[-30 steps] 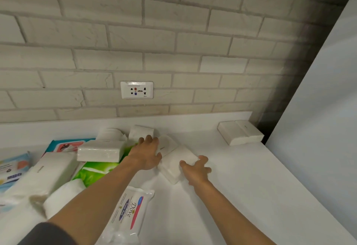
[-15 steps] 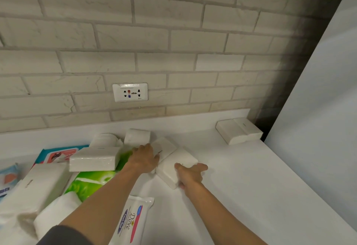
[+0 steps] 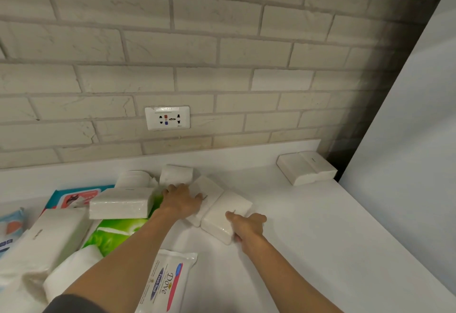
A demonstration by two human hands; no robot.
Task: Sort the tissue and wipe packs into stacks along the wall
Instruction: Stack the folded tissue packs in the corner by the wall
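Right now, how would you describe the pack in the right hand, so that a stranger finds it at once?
From the wall socket, look down to the counter. Two plain white packs lie there side by side, slanted. It is the right pack: the right hand grips its near end, while the left hand rests on the left pack.

Counter (image 3: 308,238): open right of centre; packs heaped (image 3: 74,226) at left; two tissue packs (image 3: 306,168) in far corner

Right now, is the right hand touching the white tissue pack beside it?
Touching. Head view: right hand grips the white tissue pack by its edge.
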